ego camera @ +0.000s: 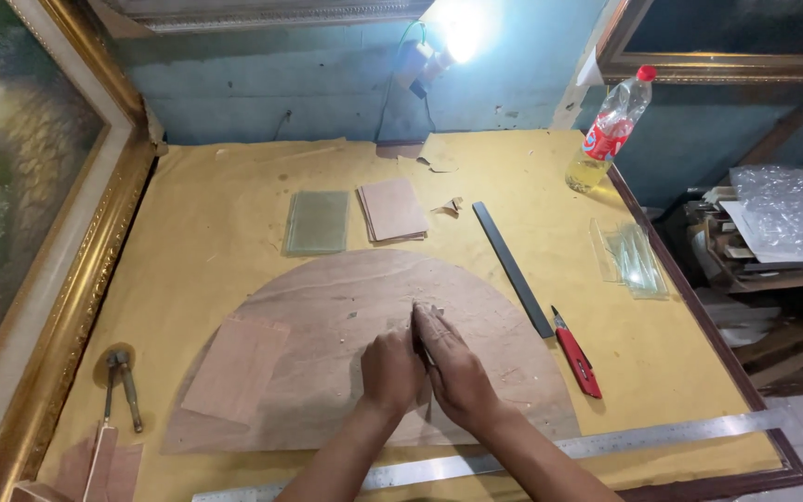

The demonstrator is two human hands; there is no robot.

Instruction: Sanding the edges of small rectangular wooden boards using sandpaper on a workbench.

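Hands (392, 367) (453, 363) pressed together atop rounded brown board (327, 297).

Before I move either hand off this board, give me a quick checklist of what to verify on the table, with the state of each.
1. Both hands on the work: left hand and right hand are pressed together on the rounded brown board. Ok.
2. What sits under the fingertips: something small and pale shows there, too small to identify. Cannot tell.
3. Red utility knife lies clear of both hands, right of the board; blade state not visible. Cannot tell.
4. Dark straightedge lies flat with its near end at the board's right edge. Ok.
5. Steel ruler lies along the near table edge, under the forearms. Ok.
6. Plastic bottle stands upright, capped, close to the table's right edge. Ok.
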